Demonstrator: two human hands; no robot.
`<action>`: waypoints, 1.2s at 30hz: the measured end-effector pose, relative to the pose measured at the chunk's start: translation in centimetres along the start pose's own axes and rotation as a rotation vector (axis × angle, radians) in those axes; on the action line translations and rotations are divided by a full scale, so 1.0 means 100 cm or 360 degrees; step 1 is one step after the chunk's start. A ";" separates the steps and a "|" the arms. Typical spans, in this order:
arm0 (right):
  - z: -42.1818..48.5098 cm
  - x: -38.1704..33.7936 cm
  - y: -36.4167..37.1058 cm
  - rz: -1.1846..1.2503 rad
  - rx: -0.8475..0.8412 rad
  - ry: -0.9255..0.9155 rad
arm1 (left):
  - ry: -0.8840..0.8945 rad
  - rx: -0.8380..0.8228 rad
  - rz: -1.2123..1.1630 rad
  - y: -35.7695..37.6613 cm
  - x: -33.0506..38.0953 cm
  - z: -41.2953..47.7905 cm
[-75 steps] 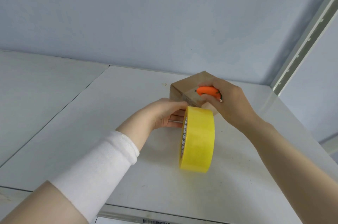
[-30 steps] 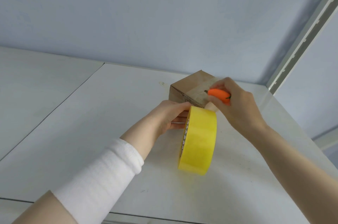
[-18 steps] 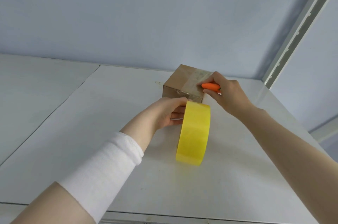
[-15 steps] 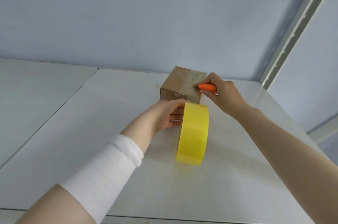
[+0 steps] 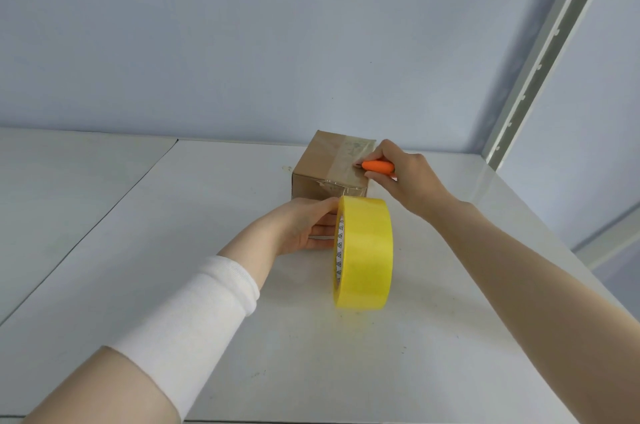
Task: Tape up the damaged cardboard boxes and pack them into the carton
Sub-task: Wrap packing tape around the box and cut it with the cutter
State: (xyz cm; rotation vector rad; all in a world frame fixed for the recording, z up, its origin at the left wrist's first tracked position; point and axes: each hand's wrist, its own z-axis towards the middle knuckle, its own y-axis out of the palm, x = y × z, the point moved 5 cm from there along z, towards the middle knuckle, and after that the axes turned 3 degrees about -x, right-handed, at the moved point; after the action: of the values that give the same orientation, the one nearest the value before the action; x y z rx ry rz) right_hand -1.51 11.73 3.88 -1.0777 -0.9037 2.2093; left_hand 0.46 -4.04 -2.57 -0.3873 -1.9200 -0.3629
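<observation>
Shelf (image 5: 173, 285) carries the cardboard box (image 5: 322, 160). Just in front of the box, the tape roll (image 5: 363, 257) stands on edge. Your left hand (image 5: 301, 229) grips it, presumably keeping the strip taut. At the box's right edge, your right hand (image 5: 408, 181) holds the orange cutter (image 5: 377, 166), tip on the taped top, likely to sever the strip.

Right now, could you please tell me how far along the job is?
Done: a clear tape strip covers the top of the cardboard box and runs down its front. In hand: the right hand holds an orange cutter at the box's top edge, while the left hand grips the yellow tape roll. Left: likely cutting the tape free, then packing; no carton is in view.
</observation>
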 end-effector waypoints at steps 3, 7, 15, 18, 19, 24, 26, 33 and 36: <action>0.003 -0.001 -0.002 0.0010 -0.0011 0.0083 | 0.0087 0.0011 0.0037 -0.001 0.004 -0.001; 0.004 -0.012 -0.011 0.0195 0.0078 0.0247 | 0.0162 0.0088 -0.0025 -0.003 0.010 0.000; -0.018 -0.034 -0.001 0.0189 0.0136 0.0294 | 0.0203 0.0099 -0.0158 -0.005 0.005 0.003; -0.014 -0.034 -0.001 0.0185 0.0061 0.0312 | 0.0183 0.0087 -0.0181 -0.005 0.003 0.004; -0.012 -0.034 -0.002 0.0168 0.0022 0.0308 | 0.0175 0.0088 -0.0188 -0.005 0.003 0.004; -0.005 -0.033 -0.001 0.0048 -0.0122 0.0292 | 0.0154 0.0118 -0.0221 -0.005 0.001 0.006; -0.003 -0.033 -0.001 -0.0014 -0.0139 0.0264 | 0.0153 0.0118 -0.0226 -0.005 0.001 0.007; 0.001 -0.038 -0.002 -0.0144 -0.0194 0.0169 | 0.0132 0.0156 -0.0217 -0.005 -0.001 0.011; 0.000 -0.040 -0.002 -0.0155 -0.0199 0.0155 | 0.0147 0.0153 -0.0223 -0.006 0.000 0.011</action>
State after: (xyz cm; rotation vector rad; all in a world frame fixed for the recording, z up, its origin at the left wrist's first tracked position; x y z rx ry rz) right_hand 0.73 9.17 5.93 -1.1629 -1.0402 2.0256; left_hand -0.65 -4.12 -3.03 -0.1706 -1.8705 -0.3722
